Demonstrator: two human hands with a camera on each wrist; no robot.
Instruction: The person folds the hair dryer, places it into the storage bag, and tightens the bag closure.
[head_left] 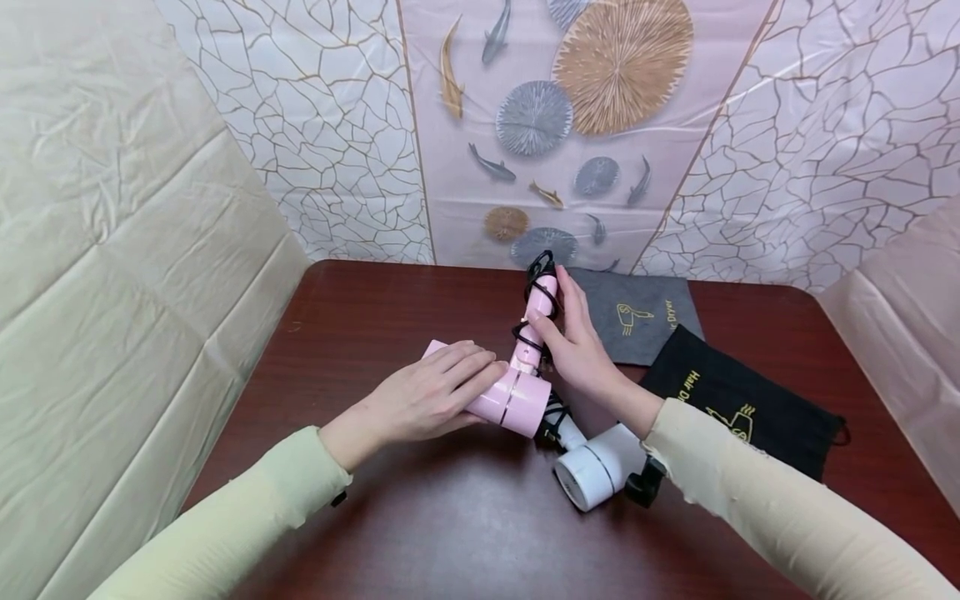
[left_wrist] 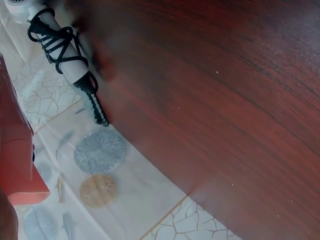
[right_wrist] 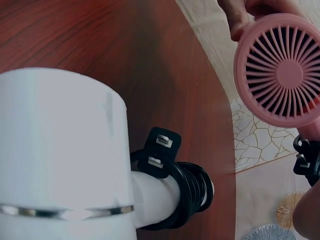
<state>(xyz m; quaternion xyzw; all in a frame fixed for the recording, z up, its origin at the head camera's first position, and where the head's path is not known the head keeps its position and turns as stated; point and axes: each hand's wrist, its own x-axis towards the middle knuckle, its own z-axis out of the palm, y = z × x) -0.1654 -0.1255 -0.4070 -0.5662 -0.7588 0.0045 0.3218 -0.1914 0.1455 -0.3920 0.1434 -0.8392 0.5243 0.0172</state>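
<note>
A pink hair dryer (head_left: 495, 397) is held between both hands, its slotted round end facing the camera in the right wrist view. My left hand (head_left: 431, 390) grips the barrel from above, fingers bent over it. Around the handle, wrapped in black cord (head_left: 542, 275), my right hand (head_left: 581, 342) holds with thumb on one side and fingers on the other. A white hair dryer (head_left: 600, 467) lies on the table below my right wrist, black cord wound round its handle and its plug prongs showing in the right wrist view.
A grey pouch (head_left: 637, 333) with a yellow dryer print lies at the table's back edge. A black drawstring pouch (head_left: 780, 417) overlaps it, partly under my right forearm. Patterned cloth (head_left: 360, 167) hangs behind the dark wooden table (head_left: 360, 317).
</note>
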